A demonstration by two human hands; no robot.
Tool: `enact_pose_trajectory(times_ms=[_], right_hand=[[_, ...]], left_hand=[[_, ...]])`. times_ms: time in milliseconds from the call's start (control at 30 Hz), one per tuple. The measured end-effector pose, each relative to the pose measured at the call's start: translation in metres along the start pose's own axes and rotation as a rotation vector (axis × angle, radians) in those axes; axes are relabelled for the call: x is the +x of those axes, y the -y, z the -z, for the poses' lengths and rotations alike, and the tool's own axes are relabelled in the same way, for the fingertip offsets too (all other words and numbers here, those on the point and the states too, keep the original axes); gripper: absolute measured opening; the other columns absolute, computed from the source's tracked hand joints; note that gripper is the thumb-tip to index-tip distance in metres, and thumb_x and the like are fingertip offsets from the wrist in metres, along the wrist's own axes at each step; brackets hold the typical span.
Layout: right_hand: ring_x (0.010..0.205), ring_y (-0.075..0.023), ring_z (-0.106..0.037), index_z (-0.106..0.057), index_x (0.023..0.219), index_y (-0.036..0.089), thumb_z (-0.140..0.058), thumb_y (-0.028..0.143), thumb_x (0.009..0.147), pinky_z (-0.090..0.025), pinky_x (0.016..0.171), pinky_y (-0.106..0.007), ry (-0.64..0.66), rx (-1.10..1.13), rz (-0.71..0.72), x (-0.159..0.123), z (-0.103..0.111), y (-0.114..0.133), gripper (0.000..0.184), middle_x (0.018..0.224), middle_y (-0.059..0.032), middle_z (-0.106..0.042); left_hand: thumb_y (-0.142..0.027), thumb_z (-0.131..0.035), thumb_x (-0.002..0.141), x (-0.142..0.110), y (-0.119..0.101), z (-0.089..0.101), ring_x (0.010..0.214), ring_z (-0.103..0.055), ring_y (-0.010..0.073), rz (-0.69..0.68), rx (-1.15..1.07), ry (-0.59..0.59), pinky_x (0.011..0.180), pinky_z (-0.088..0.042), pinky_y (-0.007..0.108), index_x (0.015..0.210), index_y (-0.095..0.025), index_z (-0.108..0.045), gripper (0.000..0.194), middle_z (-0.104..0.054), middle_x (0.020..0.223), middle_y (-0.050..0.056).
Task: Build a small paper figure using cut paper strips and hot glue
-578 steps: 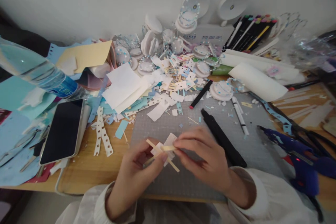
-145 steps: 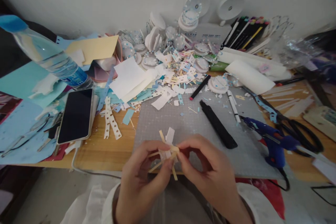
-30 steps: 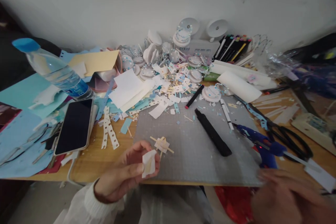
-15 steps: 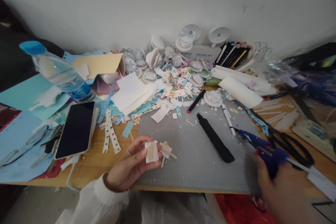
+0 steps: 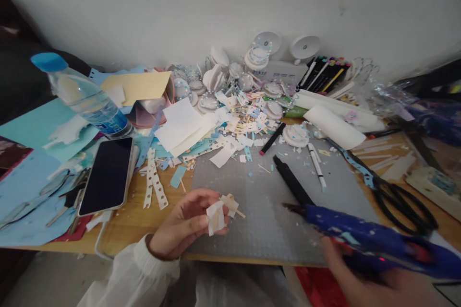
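My left hand (image 5: 187, 223) pinches a small white paper piece (image 5: 215, 218) with a beige shape on it, above the front edge of the grey cutting mat (image 5: 259, 230). Just behind the fingertips lies another small cut-paper piece (image 5: 230, 204) with thin pale sticks. My right hand (image 5: 374, 276), blurred by motion, is wrapped round a blue hot glue gun (image 5: 363, 235). Its nozzle points left, over the lower end of a black utility-knife-like tool (image 5: 290, 180) on the mat. A small red light shows on the gun's body.
A phone (image 5: 107, 175) and a water bottle (image 5: 86, 96) stand at the left beside coloured paper. Paper scraps (image 5: 245, 120) and white bead-trimmed discs (image 5: 212, 76) pile up at the back. Black-handled scissors (image 5: 403, 206), a white pen (image 5: 317, 165) and a paper roll (image 5: 334, 127) lie to the right.
My right hand has lifted the glue gun and brought it left over the mat, its nozzle now nearer my left hand. The paper piece in my left hand has tilted.
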State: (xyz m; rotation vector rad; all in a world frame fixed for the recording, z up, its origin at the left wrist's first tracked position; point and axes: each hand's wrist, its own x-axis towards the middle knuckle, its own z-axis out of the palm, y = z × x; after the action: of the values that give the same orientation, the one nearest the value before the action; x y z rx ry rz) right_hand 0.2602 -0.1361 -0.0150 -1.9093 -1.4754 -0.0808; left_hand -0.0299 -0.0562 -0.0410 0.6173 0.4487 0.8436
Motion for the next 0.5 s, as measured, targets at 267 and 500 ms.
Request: enact_pose_trajectory(times_ms=[267, 500], right_hand=[[0.047, -0.0146, -0.058, -0.054, 0.081, 0.022, -0.059, 0.030, 0.078, -0.046, 0.044, -0.024, 0.151, 0.116, 0.245, -0.005, -0.031, 0.036, 0.010, 0.063, 0.0019, -0.061], [0.053, -0.0152, -0.061, -0.053, 0.083, 0.023, -0.056, 0.025, 0.076, -0.049, 0.050, -0.024, 0.167, 0.189, 0.267, -0.008, -0.039, 0.040, 0.008, 0.063, 0.0029, -0.059]], left_hand=[[-0.028, -0.082, 0.072, 0.006, 0.003, -0.001, 0.084, -0.069, 0.0170, -0.007, 0.105, -0.008, 0.075, -0.049, 0.025, 0.102, -0.020, -0.070, 0.034, -0.075, 0.095, 0.006], [-0.030, -0.086, 0.066, 0.007, 0.003, -0.001, 0.080, -0.067, 0.0156, 0.021, 0.116, -0.052, 0.073, -0.049, 0.024, 0.098, -0.020, -0.071, 0.037, -0.074, 0.090, 0.003]])
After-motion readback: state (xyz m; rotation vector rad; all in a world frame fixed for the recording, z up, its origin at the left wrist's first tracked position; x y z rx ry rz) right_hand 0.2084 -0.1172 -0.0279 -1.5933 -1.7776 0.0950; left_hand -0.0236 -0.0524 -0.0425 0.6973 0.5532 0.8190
